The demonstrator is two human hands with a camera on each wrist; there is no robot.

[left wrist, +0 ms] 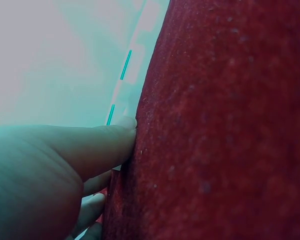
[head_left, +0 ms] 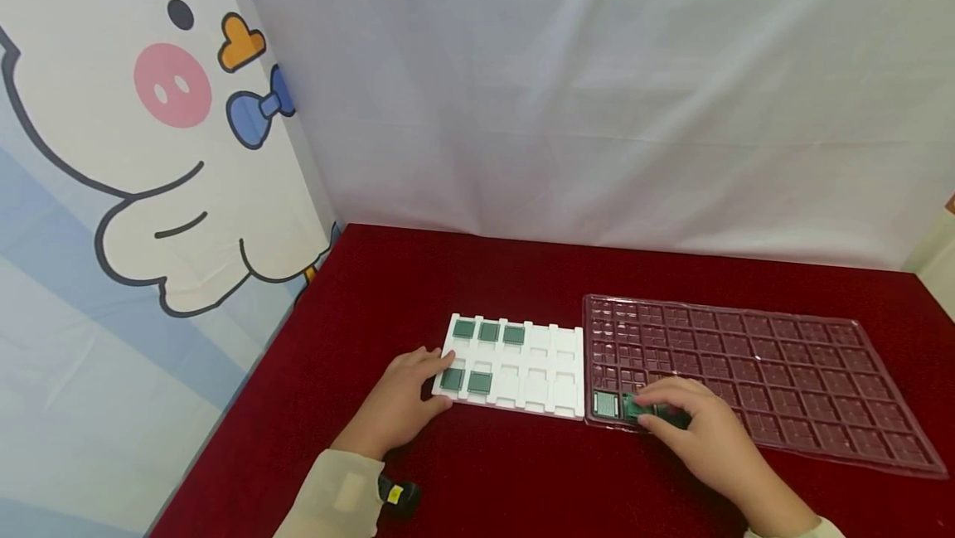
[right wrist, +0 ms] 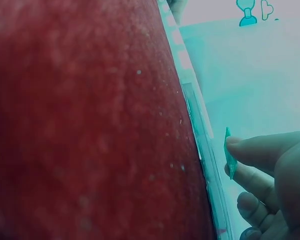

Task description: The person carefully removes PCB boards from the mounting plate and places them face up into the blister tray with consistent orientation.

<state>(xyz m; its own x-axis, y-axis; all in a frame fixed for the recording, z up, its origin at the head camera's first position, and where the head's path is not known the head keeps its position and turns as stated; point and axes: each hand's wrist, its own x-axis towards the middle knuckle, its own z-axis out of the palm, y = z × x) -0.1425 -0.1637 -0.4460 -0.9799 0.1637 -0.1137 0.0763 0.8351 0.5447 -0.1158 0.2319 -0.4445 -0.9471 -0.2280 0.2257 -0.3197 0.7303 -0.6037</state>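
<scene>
My right hand (head_left: pixel 701 430) pinches a small square green circuit board (head_left: pixel 632 407) between thumb and fingertips, over the near left part of a clear plastic compartment tray (head_left: pixel 753 368). In the right wrist view the board (right wrist: pixel 231 155) is tilted up, seen nearly edge-on, above the tray edge. Another board (head_left: pixel 606 404) lies in the compartment just left of it. At the left end of a white tray (head_left: pixel 550 360), my left hand (head_left: pixel 403 393) holds the near corner, thumb (left wrist: pixel 110 142) along the near edge. Green boards (head_left: pixel 480 382) sit in several pockets of this white tray.
Both trays lie side by side on a table with a red cloth (head_left: pixel 522 480). A pale curtain (head_left: pixel 597 107) hangs behind, and a cartoon-printed cloth (head_left: pixel 149 190) stands at the left. A dark strap piece (head_left: pixel 403 498) is at the left wrist.
</scene>
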